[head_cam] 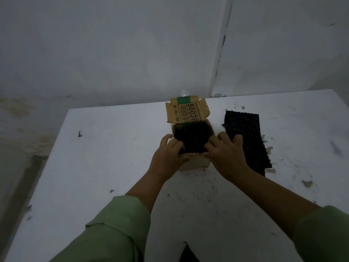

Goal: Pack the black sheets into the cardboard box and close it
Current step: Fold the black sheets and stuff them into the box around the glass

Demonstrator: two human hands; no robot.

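A small brown cardboard box stands on the white table, its printed lid flap tilted up at the back. Black dimpled sheets fill its opening. My left hand grips the box's near left corner, fingers curled onto the sheets. My right hand presses on the sheets at the box's right edge, its fingers spread. A stack of more black sheets lies flat on the table right of the box, partly under my right hand.
The white table is scuffed and speckled with dark crumbs near the sheets. Grey walls rise close behind it. A small clear object peeks up behind the box's lid. The floor drops away at left.
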